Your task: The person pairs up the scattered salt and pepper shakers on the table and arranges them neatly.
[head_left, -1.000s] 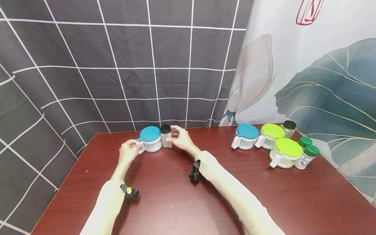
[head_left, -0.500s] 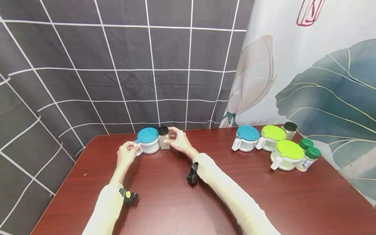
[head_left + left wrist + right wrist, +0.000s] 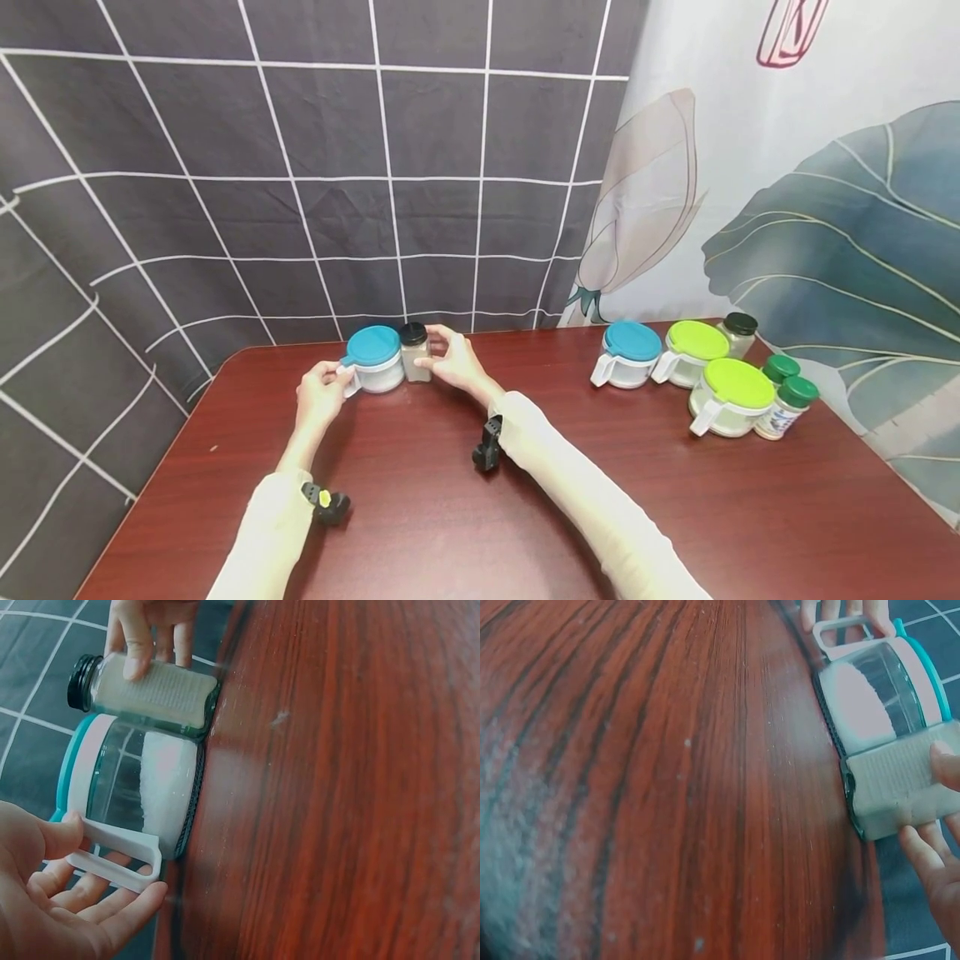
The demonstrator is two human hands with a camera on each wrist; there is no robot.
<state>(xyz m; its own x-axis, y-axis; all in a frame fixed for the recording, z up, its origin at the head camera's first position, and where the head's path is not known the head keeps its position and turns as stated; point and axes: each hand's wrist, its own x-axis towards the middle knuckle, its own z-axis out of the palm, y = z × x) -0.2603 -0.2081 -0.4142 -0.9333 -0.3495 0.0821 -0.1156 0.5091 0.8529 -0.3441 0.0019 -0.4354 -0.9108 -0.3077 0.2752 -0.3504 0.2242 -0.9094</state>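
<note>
At the back left of the table, my left hand [image 3: 319,395] pinches the white handle of a clear seasoning jar [image 3: 377,372] with a blue lid. White granules fill its lower part, as the left wrist view shows. Pressed up beside it is a square glass spice jar [image 3: 154,694] with a black cap and pale powder inside. My right hand [image 3: 459,363] grips this spice jar, thumb on the near face and fingers round the far side. Both jars stand upright with their sides together. In the right wrist view, the spice jar's cap is out of frame.
At the table's back right stand another blue-lidded jar [image 3: 632,354], two green-lidded handled jars [image 3: 696,354], a black-capped jar [image 3: 738,335] and two green-capped shakers [image 3: 785,408]. A dark checked curtain [image 3: 322,208] hangs right behind the table [image 3: 420,517].
Both hands have slid a little to the left, taking the blue-lidded jar and the spice jar with them. The jars on the right stay where they were.
</note>
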